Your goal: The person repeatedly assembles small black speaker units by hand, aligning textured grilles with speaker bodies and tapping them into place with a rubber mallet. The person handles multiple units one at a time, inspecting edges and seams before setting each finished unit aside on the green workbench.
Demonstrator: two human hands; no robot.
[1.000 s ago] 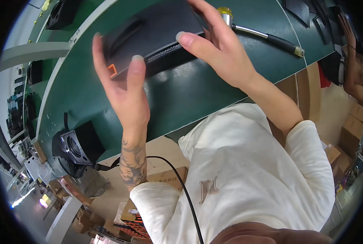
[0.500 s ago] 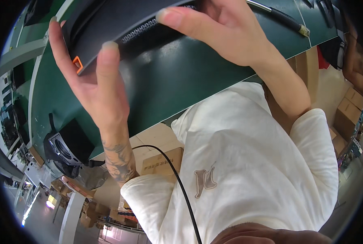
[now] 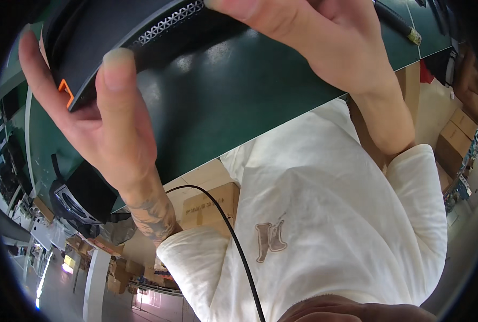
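We hold the black vented casing [image 3: 142, 32] raised above the green table [image 3: 233, 91], our left hand [image 3: 97, 123] clamping its orange-tabbed corner between thumb and fingers, our right hand [image 3: 314, 37] gripping its other end.

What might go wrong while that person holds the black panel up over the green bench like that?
The black panel is held only at its edges by the left hand and right hand, so it might slip and drop onto the green bench. The black cable hanging across the white shirt might snag a forearm.
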